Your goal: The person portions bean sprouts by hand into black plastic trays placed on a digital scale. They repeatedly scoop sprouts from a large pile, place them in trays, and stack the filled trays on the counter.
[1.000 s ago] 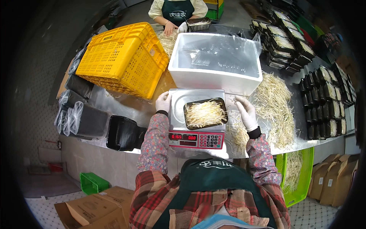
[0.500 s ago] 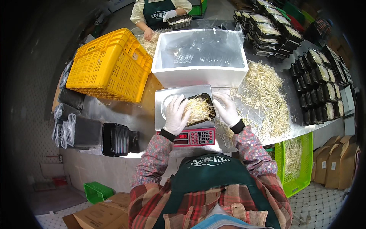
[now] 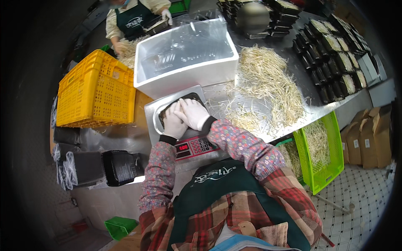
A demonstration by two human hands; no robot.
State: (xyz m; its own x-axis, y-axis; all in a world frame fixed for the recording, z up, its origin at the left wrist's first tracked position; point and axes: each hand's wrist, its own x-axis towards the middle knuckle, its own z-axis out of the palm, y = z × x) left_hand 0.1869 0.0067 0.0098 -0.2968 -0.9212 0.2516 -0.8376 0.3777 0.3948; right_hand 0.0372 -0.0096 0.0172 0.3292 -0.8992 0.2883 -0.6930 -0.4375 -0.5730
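Observation:
My two white-gloved hands are together over a black tray [image 3: 191, 96] on the metal pan of a weighing scale [image 3: 150, 121]. My left hand [image 3: 173, 124] lies flat on the tray's contents. My right hand [image 3: 194, 113] reaches over from the right, its fingers extended and partly overlapping the left ones. The bean sprouts in the tray are mostly hidden under my gloves. A red keypad panel [image 3: 196, 147] with a lit display faces me below my wrists. To the right of the scale, loose bean sprouts [image 3: 270, 79] are heaped on the metal table.
A white foam box [image 3: 188, 70] lined with clear film stands behind the scale. Stacked yellow crates [image 3: 96, 92] and nested black trays [image 3: 121, 167] are at left. Filled trays [image 3: 335, 71] stand far right; a green basket [image 3: 318, 154] is below. A co-worker [image 3: 136, 19] handles sprouts opposite.
My hands have moved from the tray's two sides to lie together over its sprouts. The right hand has come across to the left one. The whole view has shifted and turned.

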